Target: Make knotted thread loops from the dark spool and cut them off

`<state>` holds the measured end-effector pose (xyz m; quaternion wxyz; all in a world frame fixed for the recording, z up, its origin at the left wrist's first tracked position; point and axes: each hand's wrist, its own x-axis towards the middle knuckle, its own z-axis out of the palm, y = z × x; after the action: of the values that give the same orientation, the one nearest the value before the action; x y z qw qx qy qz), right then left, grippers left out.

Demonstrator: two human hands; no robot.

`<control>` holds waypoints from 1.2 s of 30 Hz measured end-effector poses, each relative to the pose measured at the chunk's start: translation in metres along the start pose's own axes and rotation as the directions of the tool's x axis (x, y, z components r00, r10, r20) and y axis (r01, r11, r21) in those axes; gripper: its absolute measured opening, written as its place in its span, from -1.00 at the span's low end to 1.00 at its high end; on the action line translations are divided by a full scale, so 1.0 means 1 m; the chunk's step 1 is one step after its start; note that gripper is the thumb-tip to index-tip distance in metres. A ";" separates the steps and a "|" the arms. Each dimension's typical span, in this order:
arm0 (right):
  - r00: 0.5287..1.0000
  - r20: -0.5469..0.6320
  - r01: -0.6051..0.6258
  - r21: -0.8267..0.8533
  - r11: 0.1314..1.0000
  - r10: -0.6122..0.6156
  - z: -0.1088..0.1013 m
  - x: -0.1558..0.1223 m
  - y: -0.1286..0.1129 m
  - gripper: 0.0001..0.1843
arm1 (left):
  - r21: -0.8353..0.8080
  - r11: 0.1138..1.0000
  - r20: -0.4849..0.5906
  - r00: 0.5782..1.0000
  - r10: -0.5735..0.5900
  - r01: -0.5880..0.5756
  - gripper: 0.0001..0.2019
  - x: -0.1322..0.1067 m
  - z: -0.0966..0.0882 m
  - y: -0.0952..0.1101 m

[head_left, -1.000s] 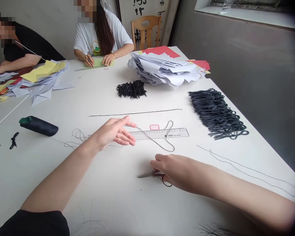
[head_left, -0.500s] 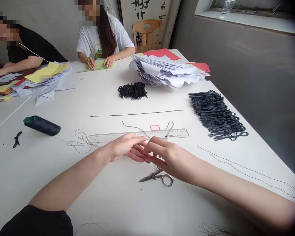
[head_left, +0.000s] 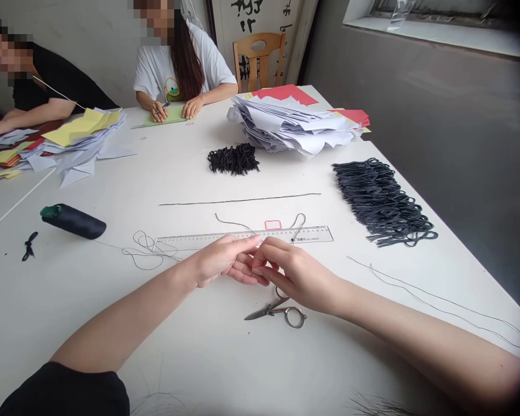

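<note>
My left hand (head_left: 227, 257) is palm up over the table, its thumb and fingers stretched out. Against its fingertips, my right hand (head_left: 292, 268) pinches thumb and forefinger together; anything between them is too small to make out. Just behind both hands lies a clear ruler (head_left: 316, 234), partly covered by them. A dark cord with a knotted loop (head_left: 301, 222) rests across it. Scissors (head_left: 271, 311) lie partly spread below my right hand, one handle ring partly hidden. Thin thread (head_left: 145, 254) runs in loose loops from the dark spool (head_left: 75, 222) toward my left wrist.
A straight cord (head_left: 242, 201) lies beyond the ruler. Dark looped cords (head_left: 379, 202) are piled at right, with a smaller black bundle (head_left: 233, 159) farther back. A paper stack (head_left: 294, 127) stands behind. Long thread (head_left: 442, 306) lies near my right forearm. Two people sit across the table.
My right hand's fingers have closed into a tighter pinch and shifted slightly at the left fingertips. More of the scissors' upper ring shows. The loose thread loops have shifted slightly right.
</note>
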<state>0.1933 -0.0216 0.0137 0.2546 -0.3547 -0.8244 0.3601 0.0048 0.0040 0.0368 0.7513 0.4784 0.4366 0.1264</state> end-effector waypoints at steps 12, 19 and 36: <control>0.998 -0.057 -0.060 -0.474 0.878 0.037 -0.045 0.009 0.030 -0.85 | 0.668 0.725 -0.350 0.787 0.507 -0.170 -0.84 0.002 0.000 -0.008; 0.987 0.128 0.069 -0.893 0.445 0.102 -0.060 0.010 0.058 -0.69 | 0.978 0.125 -0.077 0.263 0.962 -0.169 -0.93 0.012 -0.005 -0.017; 0.993 -0.114 0.006 0.094 0.996 0.005 -0.025 0.016 0.038 -0.82 | -0.199 0.868 -0.417 0.841 0.345 -0.456 -0.80 0.036 -0.001 -0.030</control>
<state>0.2152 0.0190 0.0021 0.3177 -0.3621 -0.7907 0.3777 0.0183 0.0116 -0.0076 0.6741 0.4116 0.4350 0.4323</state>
